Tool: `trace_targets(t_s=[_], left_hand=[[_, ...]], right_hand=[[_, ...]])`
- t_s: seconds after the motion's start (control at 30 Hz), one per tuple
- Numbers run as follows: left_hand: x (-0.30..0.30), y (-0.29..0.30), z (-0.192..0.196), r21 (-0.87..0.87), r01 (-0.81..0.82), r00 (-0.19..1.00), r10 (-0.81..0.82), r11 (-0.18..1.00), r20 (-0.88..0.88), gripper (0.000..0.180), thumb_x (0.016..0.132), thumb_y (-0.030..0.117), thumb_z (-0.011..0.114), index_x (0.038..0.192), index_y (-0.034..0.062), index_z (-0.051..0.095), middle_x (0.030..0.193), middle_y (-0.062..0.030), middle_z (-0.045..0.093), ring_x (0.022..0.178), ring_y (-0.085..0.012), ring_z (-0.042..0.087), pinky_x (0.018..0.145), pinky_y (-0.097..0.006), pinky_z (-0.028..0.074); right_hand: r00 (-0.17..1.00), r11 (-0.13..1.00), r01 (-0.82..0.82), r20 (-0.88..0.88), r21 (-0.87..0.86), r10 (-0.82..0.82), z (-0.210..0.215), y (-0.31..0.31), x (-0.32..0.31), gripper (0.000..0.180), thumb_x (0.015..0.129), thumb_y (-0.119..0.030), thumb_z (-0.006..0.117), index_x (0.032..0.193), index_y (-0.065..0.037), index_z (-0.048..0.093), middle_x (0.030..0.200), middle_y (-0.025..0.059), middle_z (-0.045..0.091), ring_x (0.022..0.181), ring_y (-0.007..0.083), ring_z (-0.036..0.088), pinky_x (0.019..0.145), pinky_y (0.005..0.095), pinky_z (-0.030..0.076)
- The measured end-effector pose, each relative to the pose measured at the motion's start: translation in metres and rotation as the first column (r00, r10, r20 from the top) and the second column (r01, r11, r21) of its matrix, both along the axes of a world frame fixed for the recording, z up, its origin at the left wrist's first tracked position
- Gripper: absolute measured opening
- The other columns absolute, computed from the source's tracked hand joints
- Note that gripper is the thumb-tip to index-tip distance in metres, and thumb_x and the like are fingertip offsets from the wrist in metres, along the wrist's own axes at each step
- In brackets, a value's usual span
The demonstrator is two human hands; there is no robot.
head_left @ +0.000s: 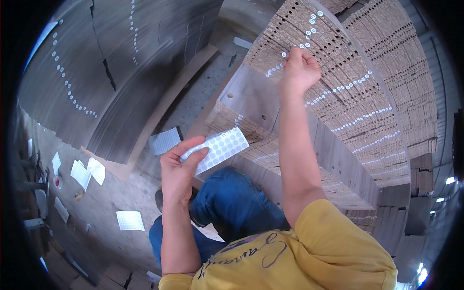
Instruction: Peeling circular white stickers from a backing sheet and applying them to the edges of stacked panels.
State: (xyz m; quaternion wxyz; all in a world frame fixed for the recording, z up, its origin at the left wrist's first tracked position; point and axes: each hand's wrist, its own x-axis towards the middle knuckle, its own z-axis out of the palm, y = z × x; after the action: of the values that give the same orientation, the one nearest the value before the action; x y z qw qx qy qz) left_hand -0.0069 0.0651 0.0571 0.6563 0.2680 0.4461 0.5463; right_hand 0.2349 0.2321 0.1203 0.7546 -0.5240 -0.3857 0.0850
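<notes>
Two hands share the work. The left hand grips a sheet of round white stickers between thumb and fingers, held up in front of the body above the knee in blue jeans. The right hand reaches up, its fingers curled and pressed against the edge face of the stacked cardboard sheets; whether a sticker sits under the fingertips cannot be told, since the hand covers the spot.

White stickers already run in rows across the stack's edges, each over a punched hole in the board. Doing this step well probably calls for a firm press that centres each dot on its hole and follows the line of the existing row, so that spacing stays even. The sheet is best kept near the right hand's return path, its free dots facing upward, to shorten each reach.

A second dark stack stands to the left and carries its own rows of dots. Spent backing sheets lie scattered on the concrete floor, with one more sheet just beside the left hand.
</notes>
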Motion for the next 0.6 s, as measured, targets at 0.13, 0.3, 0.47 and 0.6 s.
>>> trace_targets(t_s=[0.13,0.3,0.47,0.6], left_hand=[[-0.003,-0.001,0.003,0.0,-0.013,1.0,0.013,1.0,0.024,0.025,0.069,-0.003,0.07,0.093,-0.0014,0.068,0.087,-0.0079,0.066,0.073,-0.0117,0.062,0.069,-0.021,0.047],[-0.003,-0.003,0.003,0.02,-0.029,0.997,0.027,0.999,0.074,0.025,0.069,-0.003,0.07,0.093,-0.0011,0.068,0.086,-0.008,0.066,0.073,-0.0115,0.062,0.068,-0.021,0.047],[-0.006,-0.003,0.005,0.006,-0.035,0.996,0.034,0.999,0.084,0.025,0.069,-0.003,0.07,0.093,-0.0008,0.068,0.085,-0.0083,0.066,0.072,-0.0117,0.062,0.068,-0.021,0.048],[-0.003,-0.001,0.004,0.008,-0.028,0.995,0.027,1.0,0.093,0.024,0.069,-0.003,0.07,0.093,-0.0005,0.068,0.085,-0.0085,0.066,0.072,-0.0114,0.063,0.067,-0.02,0.048]], right_hand=[[0.936,0.971,0.238,0.274,-0.032,-0.221,-0.007,-0.005,0.018,0.013,0.072,-0.004,0.068,0.068,0.001,0.057,0.06,0.0066,0.058,0.048,0.0086,0.051,0.043,0.0213,0.04],[0.994,0.996,-0.037,0.107,0.078,0.028,-0.013,-0.023,0.008,0.009,0.072,-0.002,0.067,0.075,0.003,0.059,0.073,0.0077,0.061,0.071,0.0127,0.058,0.064,0.0289,0.047],[0.992,0.986,-0.079,0.111,0.144,0.064,-0.009,-0.015,-0.004,0.013,0.074,0.001,0.065,0.082,0.005,0.056,0.07,0.0085,0.061,0.068,0.013,0.059,0.064,0.0245,0.047],[0.988,0.994,-0.02,0.155,0.107,0.003,-0.009,-0.011,0.003,0.022,0.076,0.004,0.064,0.092,0.004,0.048,0.08,0.0133,0.063,0.065,0.0152,0.062,0.052,0.0209,0.047]])
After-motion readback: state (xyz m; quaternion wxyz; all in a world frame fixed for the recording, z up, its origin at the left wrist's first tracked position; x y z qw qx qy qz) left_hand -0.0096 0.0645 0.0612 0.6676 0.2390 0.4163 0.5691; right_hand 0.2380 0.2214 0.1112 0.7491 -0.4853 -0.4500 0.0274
